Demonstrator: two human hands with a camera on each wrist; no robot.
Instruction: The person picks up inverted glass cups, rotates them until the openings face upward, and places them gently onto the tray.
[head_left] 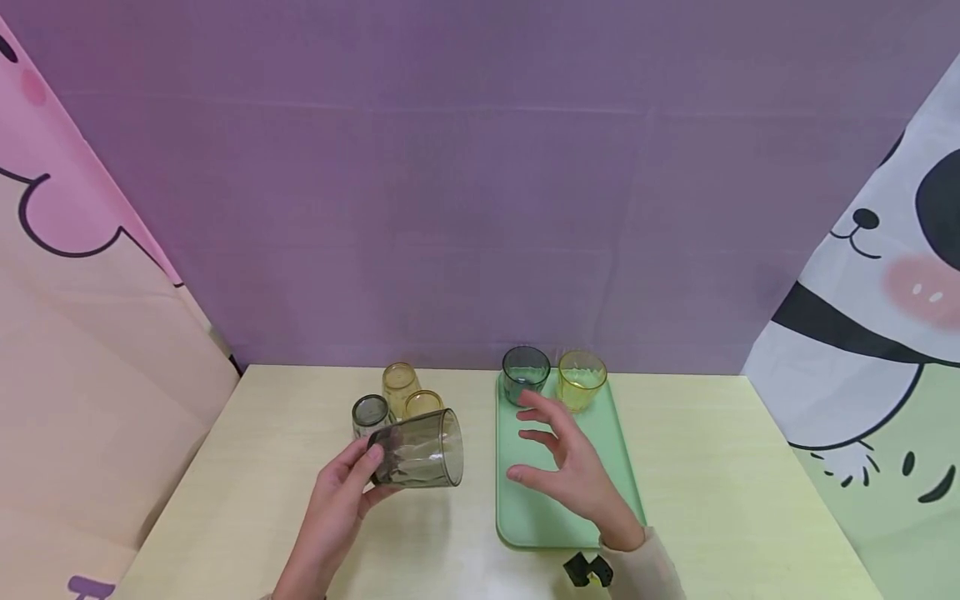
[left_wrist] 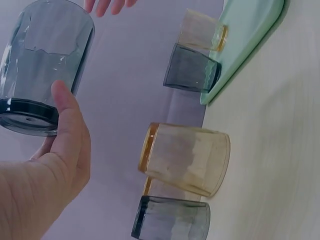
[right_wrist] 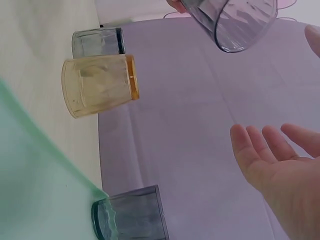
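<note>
My left hand (head_left: pixel 335 506) grips a grey glass (head_left: pixel 422 450) near its base, the glass tilted on its side with its mouth toward the right. In the left wrist view, thumb and fingers hold the bottom of that glass (left_wrist: pixel 47 65). My right hand (head_left: pixel 576 471) hangs above the green tray (head_left: pixel 540 521), fingers spread and slightly bent, holding nothing. A dark glass (head_left: pixel 526 372) and a yellow glass (head_left: pixel 581 380) stand upright at the tray's far end. Left of it, a small grey glass (head_left: pixel 371 412) and two amber glasses, one at the back (head_left: pixel 401 385), stand upside down.
A purple cloth (head_left: pixel 480 208) hangs behind the table (head_left: pixel 735 467). Printed cloths hang on both sides, a pink figure (head_left: pixel 82 200) at left and a panda (head_left: pixel 862 333) at right. A small black object (head_left: pixel 588 570) shows by my right sleeve.
</note>
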